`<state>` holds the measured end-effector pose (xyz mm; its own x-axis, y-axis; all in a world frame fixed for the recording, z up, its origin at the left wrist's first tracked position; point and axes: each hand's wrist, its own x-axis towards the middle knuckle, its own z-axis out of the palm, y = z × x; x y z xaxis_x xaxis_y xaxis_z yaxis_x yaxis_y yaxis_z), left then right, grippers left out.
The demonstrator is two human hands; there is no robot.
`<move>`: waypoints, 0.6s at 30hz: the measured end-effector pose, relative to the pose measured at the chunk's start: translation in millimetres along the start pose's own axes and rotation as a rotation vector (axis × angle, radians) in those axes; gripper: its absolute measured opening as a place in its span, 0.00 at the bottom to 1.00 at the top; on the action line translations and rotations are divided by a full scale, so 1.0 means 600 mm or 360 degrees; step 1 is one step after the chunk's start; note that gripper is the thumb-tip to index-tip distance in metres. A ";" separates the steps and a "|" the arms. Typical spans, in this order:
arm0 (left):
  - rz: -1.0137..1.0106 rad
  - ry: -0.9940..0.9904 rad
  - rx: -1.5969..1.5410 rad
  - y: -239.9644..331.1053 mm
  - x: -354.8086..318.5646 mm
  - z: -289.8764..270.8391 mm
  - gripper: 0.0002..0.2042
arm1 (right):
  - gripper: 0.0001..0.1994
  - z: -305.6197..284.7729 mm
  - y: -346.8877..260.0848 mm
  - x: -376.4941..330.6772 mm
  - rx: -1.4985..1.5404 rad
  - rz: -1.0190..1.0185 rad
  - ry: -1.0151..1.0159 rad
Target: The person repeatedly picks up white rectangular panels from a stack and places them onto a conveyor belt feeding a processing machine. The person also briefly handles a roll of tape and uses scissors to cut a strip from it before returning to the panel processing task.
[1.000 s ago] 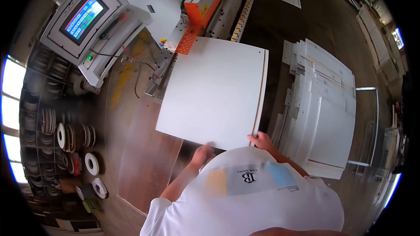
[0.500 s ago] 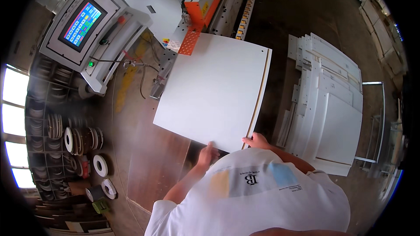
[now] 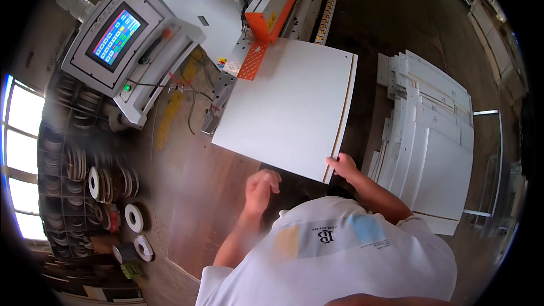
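A large white panel (image 3: pixel 283 107) with a brown groove along its right side lies at the machine, its far left part under an orange perforated guard (image 3: pixel 253 61). My right hand (image 3: pixel 345 168) grips the panel's right edge close to the near corner, thumb on top and fingers underneath. Just off the near edge, my left hand (image 3: pixel 262 188) is raised with nothing in it, its fingers loosely bent and somewhat blurred.
A control console with a lit screen (image 3: pixel 116 37) stands at the left. Stacked white panels (image 3: pixel 436 147) are to the right. Rolls of edge band (image 3: pixel 134 217) sit by a rack at the lower left. A brown board (image 3: pixel 209 209) lies left of my left arm.
My left hand has come off the panel's near edge and lifted. Held by my right hand, the panel has moved slightly forward toward the machine. The whole view has shifted a little.
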<state>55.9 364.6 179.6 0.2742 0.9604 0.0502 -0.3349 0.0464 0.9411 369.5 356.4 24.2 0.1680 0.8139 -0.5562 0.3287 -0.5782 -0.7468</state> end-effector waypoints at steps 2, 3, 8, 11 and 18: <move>0.0561 -0.0275 -0.0106 0.102 0.053 0.050 0.19 | 0.25 -0.011 0.012 0.036 0.0011 -0.0019 0.0027; 0.0752 -0.0372 -0.0198 0.151 0.068 0.075 0.20 | 0.25 -0.019 -0.005 0.038 0.0061 0.0012 0.0032; 0.1585 -0.1031 -0.0863 0.356 0.090 0.249 0.18 | 0.22 -0.073 -0.036 0.066 0.0141 0.0024 0.0173; 0.1686 -0.1286 -0.0890 0.395 0.093 0.330 0.18 | 0.24 -0.093 -0.029 0.072 0.0035 -0.0056 0.0250; 0.1417 -0.1522 -0.1037 0.354 0.128 0.454 0.17 | 0.21 -0.158 0.196 -0.052 0.0704 0.0176 0.0560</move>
<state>251.7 373.2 474.3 0.1575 0.2044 0.9661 -0.9798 -0.0900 0.1787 491.2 268.5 -12.0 0.5031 0.6737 -0.5413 -0.1156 -0.5682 -0.8147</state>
